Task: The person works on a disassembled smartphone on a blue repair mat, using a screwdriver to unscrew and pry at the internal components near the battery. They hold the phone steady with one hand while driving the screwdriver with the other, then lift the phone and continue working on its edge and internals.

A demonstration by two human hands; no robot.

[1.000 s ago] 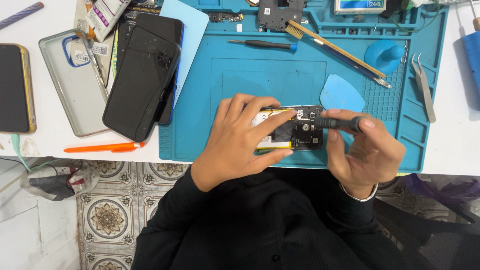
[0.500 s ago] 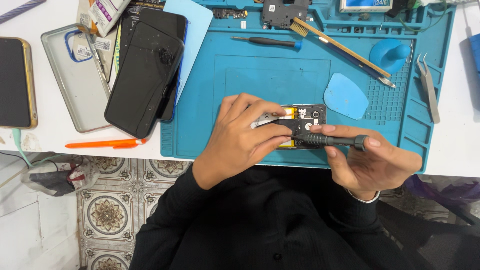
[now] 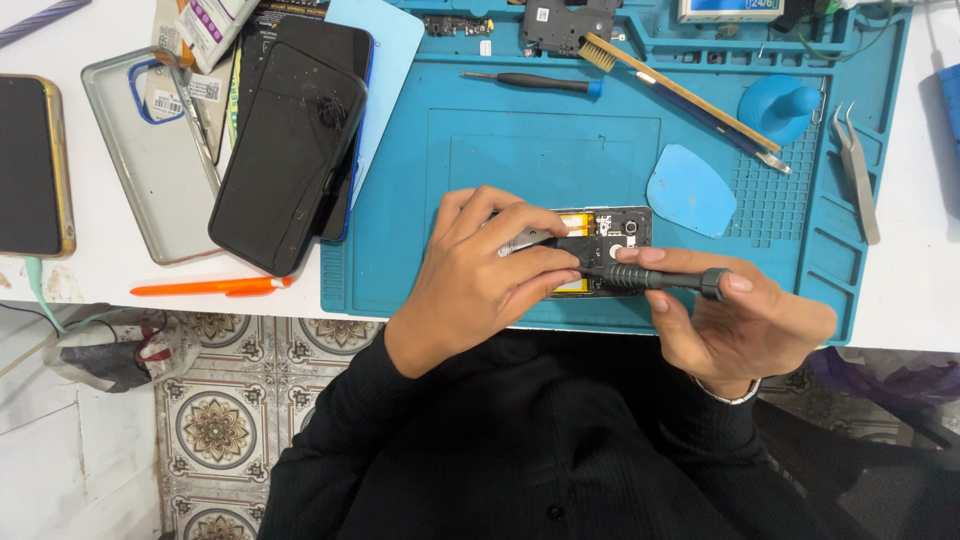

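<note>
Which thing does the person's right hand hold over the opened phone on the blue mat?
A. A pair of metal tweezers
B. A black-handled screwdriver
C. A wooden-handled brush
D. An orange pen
B: the right hand grips a black-handled screwdriver with its tip on the opened phone, which the left hand steadies; the tweezers, orange pen and brush lie untouched.

Hands [image 3: 600, 290] on opened phone [image 3: 612, 232], screwdriver [image 3: 655, 279]

A teal mat [image 3: 500, 150] is lying beside an orange pen [image 3: 205, 287], a black cracked screen [image 3: 285, 155], and what is perhaps yellow inside the opened phone [image 3: 600, 228]; patterned floor tiles [image 3: 215, 430] are showing below.
</note>
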